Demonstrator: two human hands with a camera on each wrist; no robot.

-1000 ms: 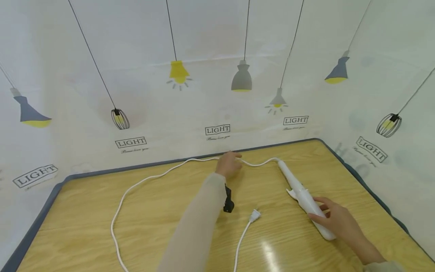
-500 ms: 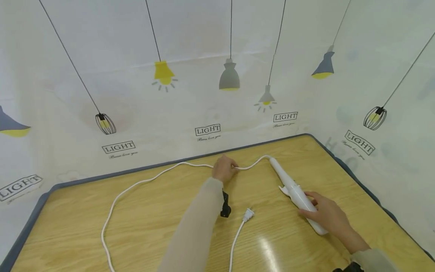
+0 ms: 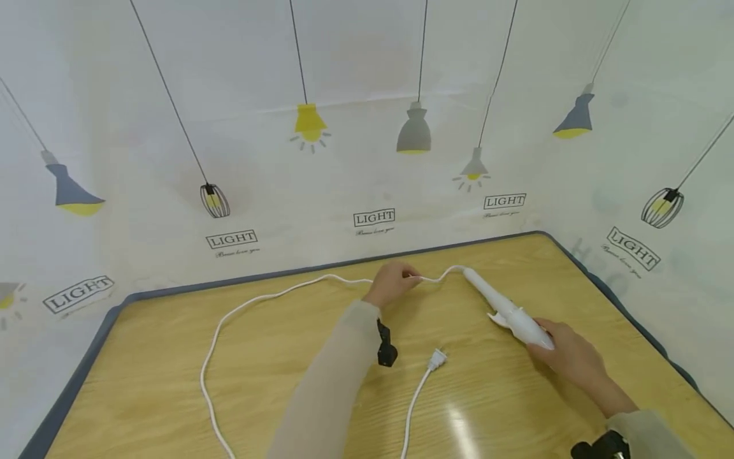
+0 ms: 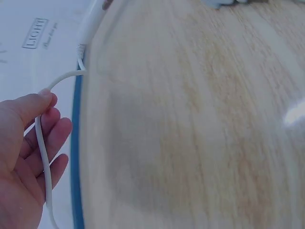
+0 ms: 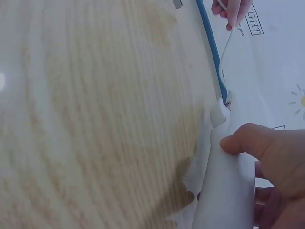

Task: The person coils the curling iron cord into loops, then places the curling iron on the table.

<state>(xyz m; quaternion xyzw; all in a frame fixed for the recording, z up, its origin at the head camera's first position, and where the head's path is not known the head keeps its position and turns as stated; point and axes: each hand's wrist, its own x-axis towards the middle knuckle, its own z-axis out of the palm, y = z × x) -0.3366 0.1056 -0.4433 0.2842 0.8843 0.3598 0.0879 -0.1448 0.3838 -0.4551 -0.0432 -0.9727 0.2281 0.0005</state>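
Note:
A white curling iron (image 3: 496, 299) lies across the right side of the table, its corded end toward the back wall. My right hand (image 3: 568, 357) grips its thick end, which seems tilted up off the wood, with a shadow beneath. In the right wrist view the thumb presses along the white barrel (image 5: 226, 176). Near the back edge my left hand (image 3: 394, 284) pinches the white cord (image 4: 42, 143) between thumb and forefinger, a short way from the iron. The other fingers are loosely bent in the left wrist view.
The cord loops left and leaves the bottom of the head view. Its two-prong plug (image 3: 437, 359) lies mid-table, between the arms. A pale wall covering printed with lamps (image 3: 413, 134) borders the wooden table (image 3: 287, 357) along a dark blue edge.
My right hand has raised the thick end of the curling iron, which earlier lay on the table beyond the fingers. My left hand has gone from over the cord to pinching it.

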